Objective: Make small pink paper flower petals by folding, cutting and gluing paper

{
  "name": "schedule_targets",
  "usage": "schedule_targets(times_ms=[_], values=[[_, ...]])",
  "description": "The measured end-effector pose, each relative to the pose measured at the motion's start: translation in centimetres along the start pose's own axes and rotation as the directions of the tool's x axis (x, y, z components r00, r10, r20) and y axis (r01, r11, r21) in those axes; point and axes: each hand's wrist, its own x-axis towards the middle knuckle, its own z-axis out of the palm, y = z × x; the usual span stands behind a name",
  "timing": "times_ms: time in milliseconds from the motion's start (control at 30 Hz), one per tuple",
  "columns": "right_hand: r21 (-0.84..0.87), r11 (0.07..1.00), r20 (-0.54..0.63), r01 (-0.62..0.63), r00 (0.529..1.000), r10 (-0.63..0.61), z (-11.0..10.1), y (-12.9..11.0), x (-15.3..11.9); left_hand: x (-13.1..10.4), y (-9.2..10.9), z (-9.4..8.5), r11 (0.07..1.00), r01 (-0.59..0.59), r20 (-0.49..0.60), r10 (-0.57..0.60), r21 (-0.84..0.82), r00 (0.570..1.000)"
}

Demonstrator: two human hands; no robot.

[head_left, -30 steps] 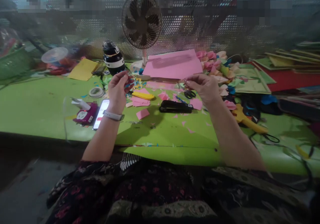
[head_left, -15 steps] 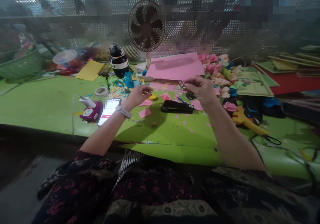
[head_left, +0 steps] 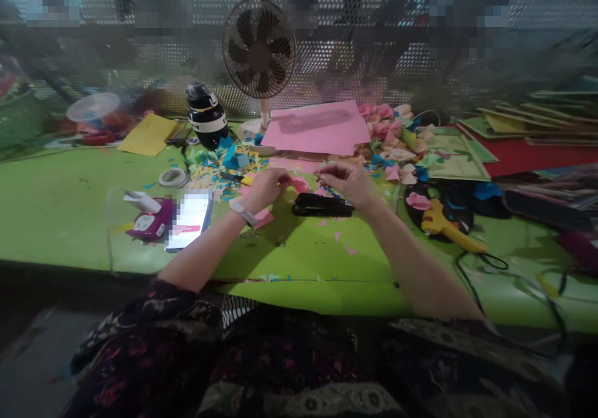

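Observation:
My left hand (head_left: pixel 270 187) is closed, its fingertips at a pink paper piece (head_left: pixel 299 185); whether it grips that piece is hard to make out. Across from it, my right hand (head_left: pixel 348 183) pinches something too small to name between thumb and finger. A black stapler (head_left: pixel 323 205) lies on the green table (head_left: pixel 299 250) just below and between both hands. One more pink piece (head_left: pixel 264 218) rests by my left wrist. Behind the hands lies a large pink sheet (head_left: pixel 317 126).
Left of my forearm are a lit phone (head_left: pixel 189 220), a purple device (head_left: pixel 152 222) and a tape roll (head_left: pixel 172 177). A bottle (head_left: pixel 207 119) and fan (head_left: pixel 260 53) stand behind. A yellow glue gun (head_left: pixel 451 226) and its cable lie at right, near paper flowers (head_left: pixel 392 131).
My right hand has come left and lower, nearer my left hand, which has moved slightly lower. The whole view has shifted a little.

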Motion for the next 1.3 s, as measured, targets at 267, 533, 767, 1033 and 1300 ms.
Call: schedule_targets(times_ms=[267,533,767,1033,1300], values=[[-0.139,0.986,0.280,0.092,0.959,-0.050,3.2,-2.0,-1.3,-2.8,-1.8,-3.9,0.966,-0.017,-0.198,-0.036,-0.259,0.980],[-0.373,0.924,0.291,0.079,0.956,0.036,2.6,0.0,3.8,-3.8,-1.9,-4.3,0.932,-0.054,-0.204,-0.022,-0.359,0.979],[-0.279,0.958,0.294,0.065,0.956,0.021,2.0,0.8,3.4,-3.9,-1.4,-4.0,0.894,-0.067,-0.131,0.009,-0.443,0.991],[-0.515,0.846,0.417,0.140,0.903,0.104,2.2,2.1,4.8,-3.8,-2.1,-3.7,0.842,-0.050,-0.119,-0.017,-0.538,0.993],[-0.536,0.839,0.398,0.094,0.904,0.154,1.8,3.1,5.2,-3.8,-1.2,-3.9,0.856,0.011,-0.137,-0.095,-0.517,0.986]])
